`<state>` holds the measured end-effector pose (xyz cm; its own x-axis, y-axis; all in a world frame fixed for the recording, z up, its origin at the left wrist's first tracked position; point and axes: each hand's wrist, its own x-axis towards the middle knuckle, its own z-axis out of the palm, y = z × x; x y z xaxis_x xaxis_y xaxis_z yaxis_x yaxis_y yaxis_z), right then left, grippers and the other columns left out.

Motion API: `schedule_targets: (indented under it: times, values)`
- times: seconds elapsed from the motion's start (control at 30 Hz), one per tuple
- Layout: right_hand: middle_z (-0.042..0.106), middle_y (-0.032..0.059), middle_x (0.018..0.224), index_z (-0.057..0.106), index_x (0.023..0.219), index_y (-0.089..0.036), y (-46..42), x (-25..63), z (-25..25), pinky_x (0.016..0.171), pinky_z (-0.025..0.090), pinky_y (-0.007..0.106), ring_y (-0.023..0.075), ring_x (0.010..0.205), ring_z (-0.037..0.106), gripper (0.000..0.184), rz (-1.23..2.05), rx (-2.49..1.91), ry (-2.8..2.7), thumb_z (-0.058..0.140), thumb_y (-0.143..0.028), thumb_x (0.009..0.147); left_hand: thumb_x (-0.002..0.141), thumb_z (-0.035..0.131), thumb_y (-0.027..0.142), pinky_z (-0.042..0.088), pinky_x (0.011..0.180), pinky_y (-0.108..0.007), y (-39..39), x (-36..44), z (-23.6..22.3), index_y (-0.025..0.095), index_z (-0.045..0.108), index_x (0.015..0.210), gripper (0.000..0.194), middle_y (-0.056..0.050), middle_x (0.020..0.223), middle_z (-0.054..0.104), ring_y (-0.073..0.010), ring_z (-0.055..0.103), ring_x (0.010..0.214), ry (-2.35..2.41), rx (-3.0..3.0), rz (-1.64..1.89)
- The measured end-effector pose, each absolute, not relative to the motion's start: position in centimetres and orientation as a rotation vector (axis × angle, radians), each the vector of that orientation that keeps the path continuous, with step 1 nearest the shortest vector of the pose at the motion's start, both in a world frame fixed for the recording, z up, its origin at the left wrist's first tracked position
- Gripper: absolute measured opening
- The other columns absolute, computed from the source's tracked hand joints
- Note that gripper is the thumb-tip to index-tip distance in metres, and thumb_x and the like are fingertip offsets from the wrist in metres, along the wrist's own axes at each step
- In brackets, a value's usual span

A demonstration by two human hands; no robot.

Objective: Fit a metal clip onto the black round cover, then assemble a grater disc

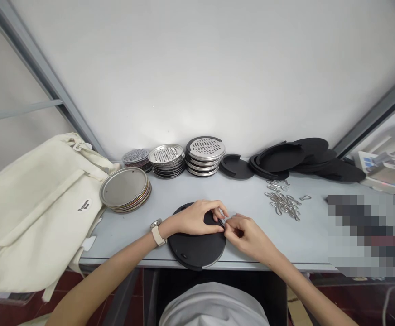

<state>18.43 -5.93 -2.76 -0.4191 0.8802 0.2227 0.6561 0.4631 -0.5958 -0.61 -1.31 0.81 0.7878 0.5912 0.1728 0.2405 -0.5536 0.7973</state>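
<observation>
While pinching clip (222,222) at disc (197,249) with left hand (195,217) and right hand (251,233) — seemingly half-fitted — leaves loose clips (283,203) right of disc.

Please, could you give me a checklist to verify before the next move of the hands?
1. Black disc clear of the front edge of the table: not ok, near rim reaches it.
2. Left hand and right hand at the disc: ok.
3. Small metal piece fastened: cannot tell, hands partly cover it.
4. Loose metal clips right of the disc: ok.
5. Stack of metal plates apart from the disc: ok.
</observation>
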Motion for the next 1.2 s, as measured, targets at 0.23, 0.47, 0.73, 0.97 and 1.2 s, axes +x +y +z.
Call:
schedule_targets:
  times: [0.23,0.47,0.73,0.97,1.2]
  values:
    - [0.033,-0.0051,0.047,0.022,0.054,-0.022,-6.18,18.30,-2.56,0.059,0.037,0.025,0.0118,0.051,0.038,0.032,0.524,-1.243,-2.209,0.042,-0.018,0.079,0.074,0.067,0.016,0.049,0.079,-0.026,-1.45,-0.51,0.95,0.017,0.057,0.104,0.032,-0.003,0.089,0.063,-0.0138,0.061,0.082,0.601,2.143,0.534]
    - [0.033,-0.0054,0.049,0.024,0.055,-0.022,-6.04,18.47,-2.94,0.059,0.037,0.026,0.0115,0.051,0.038,0.033,0.527,-1.230,-2.218,0.041,-0.019,0.083,0.072,0.066,0.014,0.048,0.082,-0.028,-1.63,-0.51,0.79,0.019,0.053,0.108,0.039,-0.002,0.091,0.061,-0.0150,0.060,0.086,0.635,2.192,0.543]
    - [0.042,-0.0037,0.052,0.032,0.055,-0.021,-5.75,18.77,-3.50,0.064,0.039,0.029,0.0132,0.055,0.041,0.035,0.532,-1.229,-2.232,0.042,-0.019,0.089,0.069,0.065,0.012,0.047,0.085,-0.030,-1.76,-0.48,0.72,0.020,0.053,0.108,0.041,-0.003,0.096,0.060,-0.0164,0.060,0.090,0.667,2.215,0.576]
    - [0.039,-0.0047,0.051,0.029,0.055,-0.021,-5.67,18.79,-3.42,0.069,0.040,0.030,0.0125,0.052,0.040,0.036,0.545,-1.231,-2.241,0.040,-0.018,0.089,0.070,0.064,0.012,0.047,0.075,-0.024,-1.62,-0.45,0.76,0.019,0.054,0.107,0.039,-0.001,0.086,0.060,-0.0129,0.057,0.081,0.636,2.180,0.552]
    - [0.043,-0.0036,0.053,0.032,0.056,-0.021,-5.92,18.62,-2.80,0.068,0.040,0.030,0.0130,0.054,0.042,0.033,0.538,-1.240,-2.250,0.041,-0.015,0.087,0.070,0.065,0.012,0.047,0.071,-0.023,-1.51,-0.56,0.77,0.019,0.055,0.107,0.039,0.000,0.086,0.059,-0.0109,0.054,0.076,0.620,2.137,0.527]
